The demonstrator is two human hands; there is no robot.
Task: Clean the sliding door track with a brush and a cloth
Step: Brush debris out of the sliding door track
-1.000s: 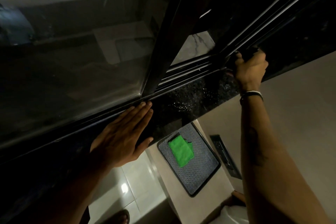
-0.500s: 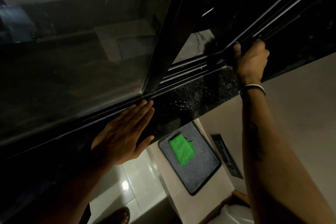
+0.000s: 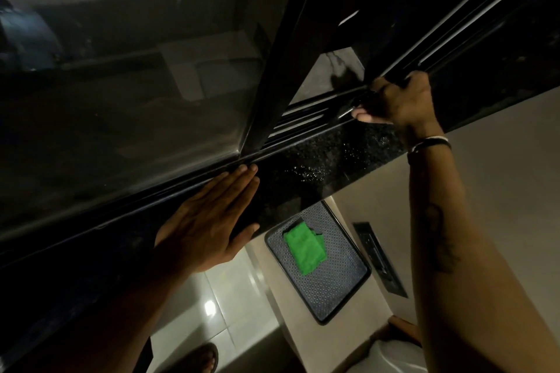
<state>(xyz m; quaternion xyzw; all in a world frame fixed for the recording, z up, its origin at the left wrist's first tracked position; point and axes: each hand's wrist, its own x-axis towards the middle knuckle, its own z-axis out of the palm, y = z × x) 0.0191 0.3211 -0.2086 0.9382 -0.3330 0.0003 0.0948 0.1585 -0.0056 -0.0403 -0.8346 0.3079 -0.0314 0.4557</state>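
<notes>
The sliding door track (image 3: 303, 121) runs diagonally, dark metal rails above a black speckled stone sill (image 3: 318, 160). My right hand (image 3: 406, 100) is closed around a dark brush (image 3: 362, 103) that is pressed into the rails just right of the door's frame; most of the brush is hidden by my fingers. My left hand (image 3: 209, 227) lies flat on the sill, fingers together and fingertips touching the track's near rail, holding nothing. A bright green cloth (image 3: 304, 247) lies folded on a dark grey tray (image 3: 333, 291) below the sill.
The glass door panel (image 3: 121, 100) and its black upright frame (image 3: 272, 85) fill the left and middle. The tray rests on a beige ledge with a dark slotted strip (image 3: 378, 257) beside it. Glossy floor tiles (image 3: 218, 297) and a sandalled foot (image 3: 206, 357) lie below.
My right hand has slid a little left along the track with the brush, and its thumb now shows. The left hand and the cloth have stayed put.
</notes>
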